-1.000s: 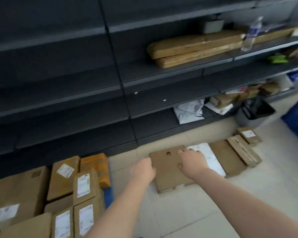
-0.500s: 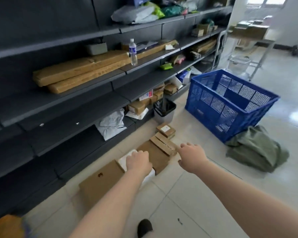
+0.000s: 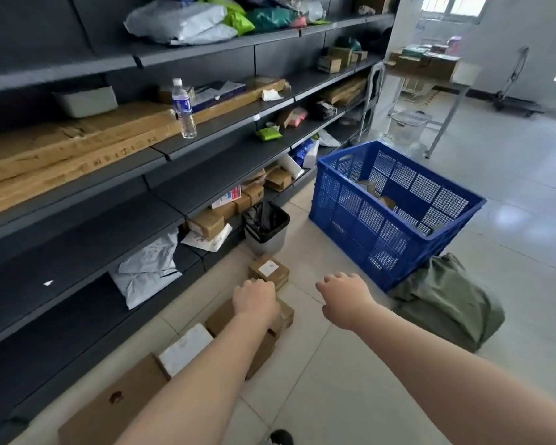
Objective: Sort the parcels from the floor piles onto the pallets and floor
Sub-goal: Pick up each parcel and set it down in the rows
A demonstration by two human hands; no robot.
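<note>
A row of parcels lies on the tiled floor along the shelf foot: a large flat brown box (image 3: 109, 409) nearest me, a white flat parcel (image 3: 183, 348), brown boxes (image 3: 220, 316) behind my forearm, and a small labelled brown box (image 3: 268, 271) farthest. My left hand (image 3: 256, 300) hovers over the brown boxes with fingers loosely curled, holding nothing. My right hand (image 3: 345, 298) hangs in the air to the right, above bare tiles, fingers loosely curled and empty.
A blue plastic crate (image 3: 392, 226) with a few parcels inside stands ahead right, a green cloth bag (image 3: 446, 300) beside it. A bin with a black liner (image 3: 265, 229) stands by the dark shelving (image 3: 77, 220), which holds bags, boxes and a water bottle (image 3: 183, 109).
Both hands have left the large flat brown box and lifted off empty. My view has swung right, from the stacked boxes on the left toward the blue crate.
</note>
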